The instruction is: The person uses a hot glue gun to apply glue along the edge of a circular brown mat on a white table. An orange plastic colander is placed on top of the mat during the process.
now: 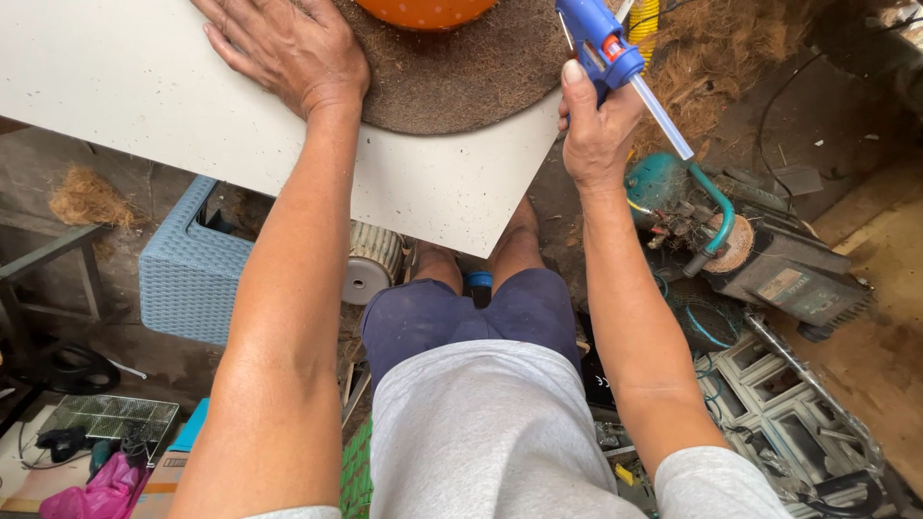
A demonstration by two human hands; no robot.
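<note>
Hands: 2 | left hand (288, 50) flat on mat (452, 77) | right hand (596, 125) grips 1 glue gun (601, 43)

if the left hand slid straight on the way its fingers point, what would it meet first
Most likely nothing soon: the left hand lies flat on the white board, fingers toward the picture's upper left, where bare board runs to the frame edge.

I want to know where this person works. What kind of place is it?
Probably a small craft workshop: the right hand holds a blue glue gun, a round brown fibre mat lies on the white board, and loose coconut fibre lies nearby.
</note>
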